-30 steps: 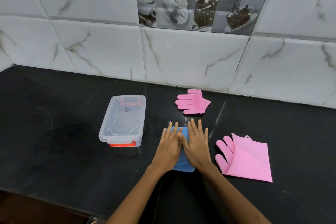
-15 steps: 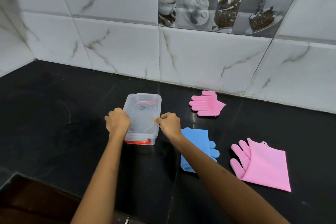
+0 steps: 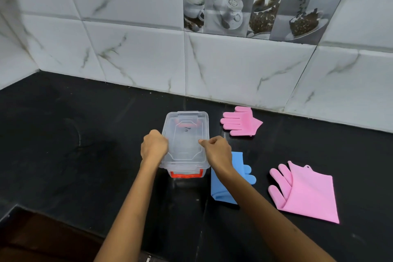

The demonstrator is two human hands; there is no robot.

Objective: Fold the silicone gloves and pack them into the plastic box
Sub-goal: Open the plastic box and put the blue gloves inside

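Two hands on box | left hand [image 3: 154, 147] and right hand [image 3: 217, 149] squeeze plastic box [image 3: 185, 144] sides | flip red clips first, lift lid straight up

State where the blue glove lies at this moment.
In the head view, the blue glove lies on the black counter, right of the plastic box, partly beneath the right forearm.

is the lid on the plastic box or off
On. The clear lid sits flat over the plastic box, with the left hand and right hand gripping its side edges. Whether the red latch is fastened, cannot tell.
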